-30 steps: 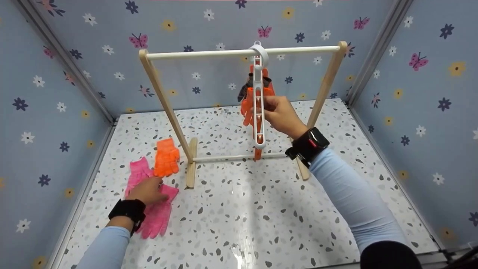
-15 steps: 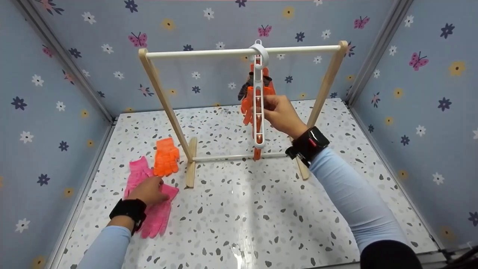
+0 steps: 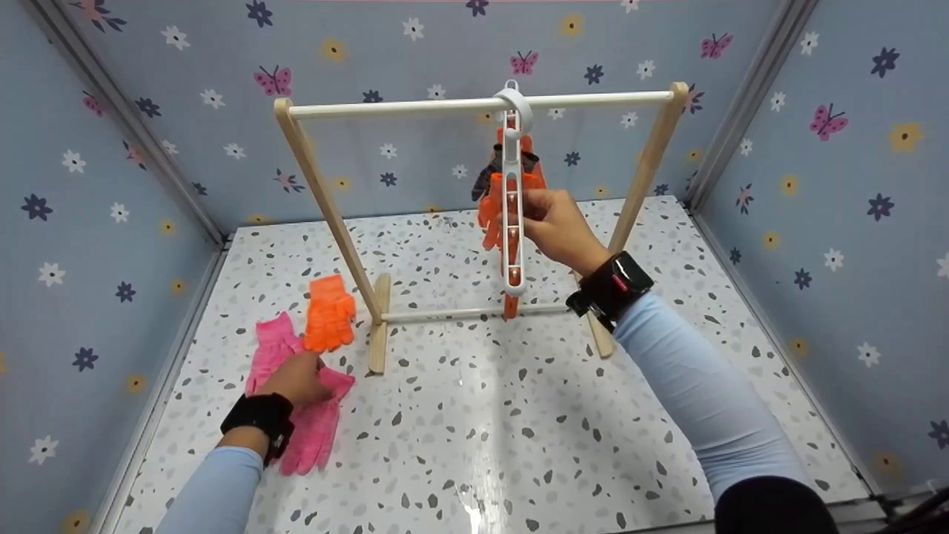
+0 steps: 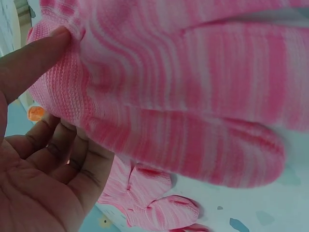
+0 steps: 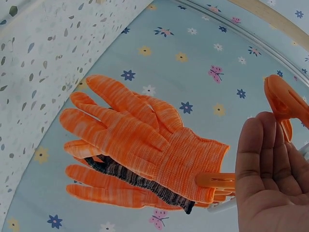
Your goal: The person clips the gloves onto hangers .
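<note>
My left hand [image 3: 296,378] pinches the knitted cuff of a pink glove [image 4: 183,92], thumb above and fingers below. The glove's fingers [image 3: 304,441] point toward me. A second pink glove [image 3: 268,348] lies just beyond. My right hand [image 3: 560,226] is at the white hanger [image 3: 512,256] on the rack's top bar, fingertips pinching an orange clip [image 5: 285,99]; the thumb is hidden in the right wrist view. Orange gloves [image 5: 120,135] and a dark glove [image 5: 140,181] hang from the hanger, one orange cuff held by another orange clip [image 5: 215,180].
An orange glove [image 3: 330,315] lies flat beside the left foot [image 3: 378,348] of the wooden rack. The rack's left post [image 3: 326,208] stands between my two hands. Flowered walls [image 3: 830,222] enclose the speckled surface [image 3: 445,437] at the back and sides.
My left wrist has shifted very slightly to the right, the hand staying at the pink cuff. My right hand and the hanging gloves look unchanged.
</note>
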### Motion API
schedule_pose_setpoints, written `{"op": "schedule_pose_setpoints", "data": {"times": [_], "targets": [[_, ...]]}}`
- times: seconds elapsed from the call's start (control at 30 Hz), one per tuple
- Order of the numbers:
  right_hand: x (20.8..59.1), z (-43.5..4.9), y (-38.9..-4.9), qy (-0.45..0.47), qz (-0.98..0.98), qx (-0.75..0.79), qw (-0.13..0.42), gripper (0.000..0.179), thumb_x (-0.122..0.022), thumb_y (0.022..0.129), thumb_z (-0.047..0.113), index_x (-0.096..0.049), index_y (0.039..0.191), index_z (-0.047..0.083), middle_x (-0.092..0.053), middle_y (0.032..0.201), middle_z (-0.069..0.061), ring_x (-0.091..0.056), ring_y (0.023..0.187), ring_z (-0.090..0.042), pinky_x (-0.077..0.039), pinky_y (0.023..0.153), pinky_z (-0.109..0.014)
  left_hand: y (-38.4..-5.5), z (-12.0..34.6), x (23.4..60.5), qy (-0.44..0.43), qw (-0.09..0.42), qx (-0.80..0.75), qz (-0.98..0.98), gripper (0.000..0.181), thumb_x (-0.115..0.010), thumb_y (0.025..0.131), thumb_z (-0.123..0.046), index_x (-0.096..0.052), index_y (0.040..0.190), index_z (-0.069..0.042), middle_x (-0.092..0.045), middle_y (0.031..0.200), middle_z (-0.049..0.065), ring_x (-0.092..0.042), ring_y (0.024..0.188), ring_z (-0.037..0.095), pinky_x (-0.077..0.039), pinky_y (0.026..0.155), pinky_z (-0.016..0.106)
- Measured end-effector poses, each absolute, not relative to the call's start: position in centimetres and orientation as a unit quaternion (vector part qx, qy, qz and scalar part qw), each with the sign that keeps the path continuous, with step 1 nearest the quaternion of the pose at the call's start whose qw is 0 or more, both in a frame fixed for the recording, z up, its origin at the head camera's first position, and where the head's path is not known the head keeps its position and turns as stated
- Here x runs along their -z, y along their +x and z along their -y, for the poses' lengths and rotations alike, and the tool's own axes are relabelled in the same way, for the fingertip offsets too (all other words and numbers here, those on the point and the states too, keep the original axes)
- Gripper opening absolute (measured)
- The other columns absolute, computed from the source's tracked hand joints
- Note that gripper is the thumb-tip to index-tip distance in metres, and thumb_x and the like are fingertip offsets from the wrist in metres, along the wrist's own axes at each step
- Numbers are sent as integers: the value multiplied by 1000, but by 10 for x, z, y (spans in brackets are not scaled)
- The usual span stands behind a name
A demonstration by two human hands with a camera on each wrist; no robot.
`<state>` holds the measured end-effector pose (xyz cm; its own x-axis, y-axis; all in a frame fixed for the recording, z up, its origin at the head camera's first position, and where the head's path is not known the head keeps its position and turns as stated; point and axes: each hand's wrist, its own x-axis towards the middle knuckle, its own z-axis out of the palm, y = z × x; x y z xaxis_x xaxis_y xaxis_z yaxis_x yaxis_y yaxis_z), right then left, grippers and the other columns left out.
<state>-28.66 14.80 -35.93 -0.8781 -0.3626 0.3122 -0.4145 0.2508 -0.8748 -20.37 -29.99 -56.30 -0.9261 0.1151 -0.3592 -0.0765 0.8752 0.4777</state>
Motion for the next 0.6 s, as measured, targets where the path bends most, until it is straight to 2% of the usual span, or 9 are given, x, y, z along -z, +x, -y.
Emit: {"op": "schedule_pose_setpoints", "data": {"times": [0.07,0.17,0.33,0.47,0.6], "targets": [[359,-148,-286,245,792,-559,26,25,-72,102,3,-77,124,-8,-78,114,-28,-63,75,-4,-52,71,-19,-203,301,562,9,192,-253,-948,37,-85,88,-13,-65,108,10,-69,98,20,-61,86,32,-57,80,46],[359,-147,-286,244,796,-553,31,24,-72,102,3,-76,121,-11,-79,107,-21,-58,73,-5,-48,69,-20,-203,302,563,2,195,-258,-946,32,-86,87,-14,-63,97,7,-59,82,12,-54,77,28,-48,69,37],[358,-148,-286,246,793,-556,27,24,-72,103,5,-77,122,-9,-78,111,-26,-61,76,-5,-51,72,-20,-200,304,562,-4,194,-262,-945,33,-86,87,-16,-58,86,0,-43,74,4,-46,70,24,-39,64,32],[358,-148,-287,251,789,-560,23,23,-71,104,5,-78,123,-6,-76,118,-33,-69,83,-3,-57,80,-20,-200,305,564,-7,203,-266,-942,30,-85,88,-17,-62,90,2,-50,76,6,-50,72,24,-42,65,32],[358,-147,-286,255,788,-560,25,23,-71,103,4,-78,122,-7,-76,117,-33,-68,81,-3,-57,78,-20,-200,305,565,1,202,-273,-941,27,-84,88,-14,-68,97,5,-61,81,10,-54,75,25,-46,68,33]]}}
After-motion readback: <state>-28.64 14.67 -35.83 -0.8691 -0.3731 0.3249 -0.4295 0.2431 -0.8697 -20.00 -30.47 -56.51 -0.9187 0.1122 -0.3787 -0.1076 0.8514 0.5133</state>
